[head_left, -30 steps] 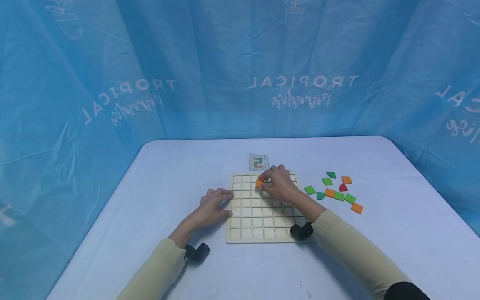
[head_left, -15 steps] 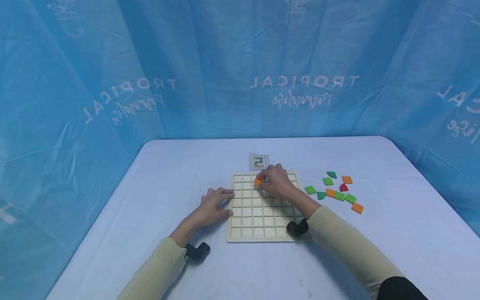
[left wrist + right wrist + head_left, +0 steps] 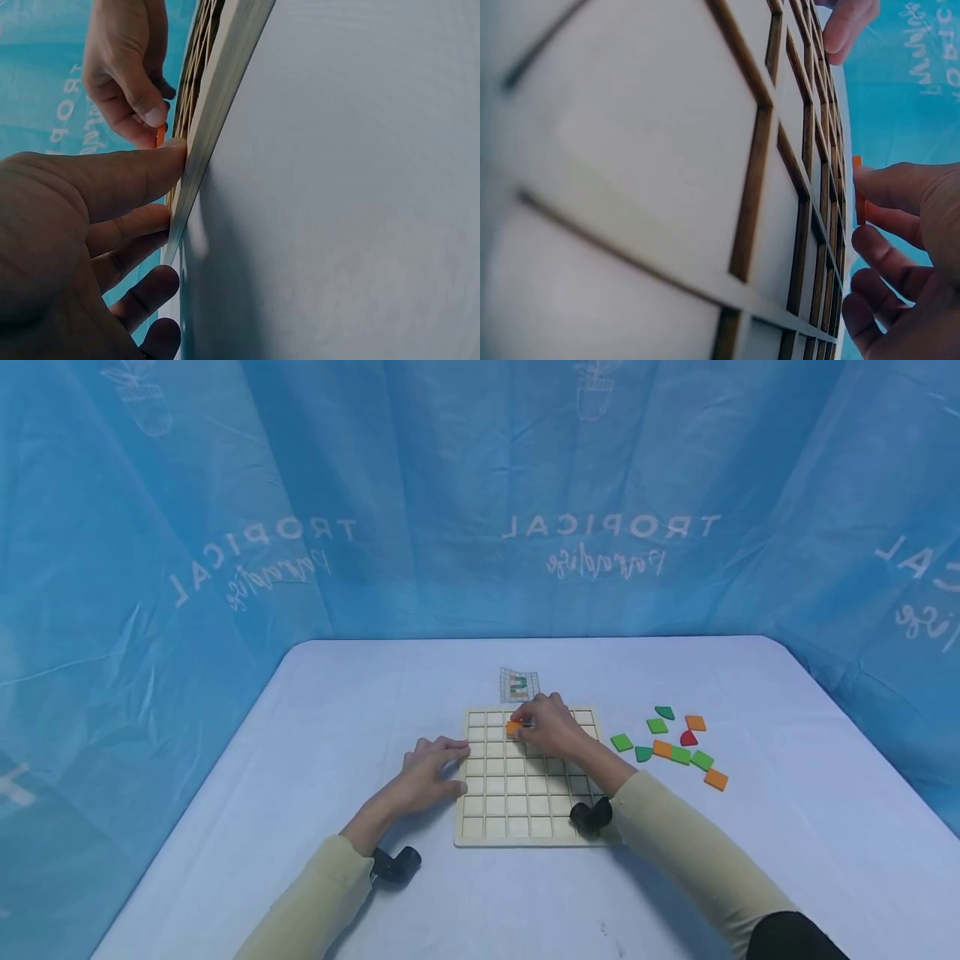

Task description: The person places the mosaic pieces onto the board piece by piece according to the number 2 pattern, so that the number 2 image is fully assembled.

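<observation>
Shifted slightly toward nine o'clock, the right hand [image 3: 552,727] pinches the orange tile [image 3: 513,727] at eleven o'clock of the grid board [image 3: 517,806], where uneven release may seat it crooked, the left hand [image 3: 427,774] spread against its nine-o'clock edge.

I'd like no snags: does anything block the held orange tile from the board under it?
Nothing visible does. The right hand pinches the tile over the board; the loose pieces lie right of it. The hand hides part of the board.
</observation>
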`<state>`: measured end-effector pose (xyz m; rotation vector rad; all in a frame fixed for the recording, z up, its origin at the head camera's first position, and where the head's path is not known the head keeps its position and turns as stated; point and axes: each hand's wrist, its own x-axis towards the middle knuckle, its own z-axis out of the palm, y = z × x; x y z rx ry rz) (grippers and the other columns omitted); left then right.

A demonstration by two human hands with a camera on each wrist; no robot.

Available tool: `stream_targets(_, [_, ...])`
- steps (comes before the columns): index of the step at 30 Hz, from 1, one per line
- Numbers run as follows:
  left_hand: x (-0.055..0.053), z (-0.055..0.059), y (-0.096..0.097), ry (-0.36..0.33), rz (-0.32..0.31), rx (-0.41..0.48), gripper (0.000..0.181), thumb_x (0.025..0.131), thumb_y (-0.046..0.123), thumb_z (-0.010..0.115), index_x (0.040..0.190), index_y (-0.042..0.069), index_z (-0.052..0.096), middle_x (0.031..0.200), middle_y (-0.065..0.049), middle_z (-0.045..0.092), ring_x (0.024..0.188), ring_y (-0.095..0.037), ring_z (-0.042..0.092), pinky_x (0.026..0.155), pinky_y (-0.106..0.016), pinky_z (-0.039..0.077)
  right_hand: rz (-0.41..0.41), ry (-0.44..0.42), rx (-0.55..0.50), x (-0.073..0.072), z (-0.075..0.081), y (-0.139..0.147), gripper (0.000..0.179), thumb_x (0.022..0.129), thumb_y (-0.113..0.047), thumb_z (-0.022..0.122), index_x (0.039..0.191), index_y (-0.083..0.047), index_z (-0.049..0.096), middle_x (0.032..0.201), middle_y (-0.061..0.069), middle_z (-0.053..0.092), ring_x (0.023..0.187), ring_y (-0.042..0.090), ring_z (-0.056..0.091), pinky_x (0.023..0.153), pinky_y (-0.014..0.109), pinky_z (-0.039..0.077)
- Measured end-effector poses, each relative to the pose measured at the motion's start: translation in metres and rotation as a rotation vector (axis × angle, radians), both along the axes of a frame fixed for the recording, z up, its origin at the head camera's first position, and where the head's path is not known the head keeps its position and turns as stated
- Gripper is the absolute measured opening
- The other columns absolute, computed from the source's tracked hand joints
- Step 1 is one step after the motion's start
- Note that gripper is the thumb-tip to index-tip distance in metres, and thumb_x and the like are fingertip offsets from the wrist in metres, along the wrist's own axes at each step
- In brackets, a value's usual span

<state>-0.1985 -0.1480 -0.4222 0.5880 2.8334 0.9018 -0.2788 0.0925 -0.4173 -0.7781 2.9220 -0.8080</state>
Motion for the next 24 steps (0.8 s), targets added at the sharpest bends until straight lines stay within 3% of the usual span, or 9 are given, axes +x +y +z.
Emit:
stream_targets(11, [-0.0008,-0.0004,0.0002,0.008,-0.001,-0.007,0.057,0.084,0.018,0.074,0.135,0.005,0.054,0.14,-0.004,0.048,0.108,-0.021,0.039,0.083,-0.04,0.029,0.063,0.004,0.008,0.0006,0.0001,0.0012,0.024,0.087,-0.012,0.069,0.11,-0.005,0.07,0.097,0.003,0.062,0.093,0.02,0.051,0.083,0.039,0.035])
stream_targets(24, [-0.0007,-0.0003,0.0,0.012,-0.004,0.003,0.056,0.083,0.016,0.074,0.135,0.004,0.055,0.139,-0.004,0.048,0.109,-0.023,0.039,0.083,-0.041,0.029,0.032,0.004,0.0,-0.0002,-0.004,0.0011,0.022,0.087,-0.013,0.069,0.109,-0.009,0.072,0.099,0.002,0.059,0.089,0.02,0.046,0.076,0.036,0.037])
